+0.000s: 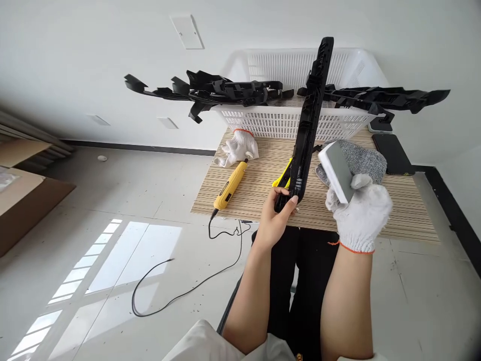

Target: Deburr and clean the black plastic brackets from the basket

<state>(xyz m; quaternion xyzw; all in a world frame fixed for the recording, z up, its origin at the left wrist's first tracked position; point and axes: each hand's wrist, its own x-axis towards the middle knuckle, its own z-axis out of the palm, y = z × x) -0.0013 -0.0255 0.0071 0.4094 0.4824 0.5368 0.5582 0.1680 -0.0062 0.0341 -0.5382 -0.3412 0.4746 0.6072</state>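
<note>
A: What's the biggest thing near the fingers?

B: The striped table (398,215). Both hands are above its near edge.

A: And next?

B: The white basket (259,123), beyond the fingers of both hands at the table's far side. Two bunches of black parts lie across its top: the left bunch (225,93) sticks out past the basket's left end, the right bunch (391,98) past its right.

A: What does the left hand (277,215) have?

B: The long black strip (308,120). Its bare fingers are closed on the lower end, thumb on top, and the strip rises away from them, tilted, in front of the basket.

A: Then what?

B: The grey cloth (363,158), just beyond the right hand (363,213), with a flat black phone (394,154) farther out to the right of those fingers.

A: And left of the left fingers?

B: A yellow power tool (230,186) lying on the table, its black cord hanging over the edge. A loose white glove (244,145) lies at its tip.

A: How are the right fingers?

B: Gloved in white and partly closed, gripping the lower part of a grey-and-white block (336,173) that leans up and to the left.

A: Smallest?

B: A yellow-edged thing (281,180) just beyond the left fingers, partly hidden by the strip; I can't tell what it is.
</note>
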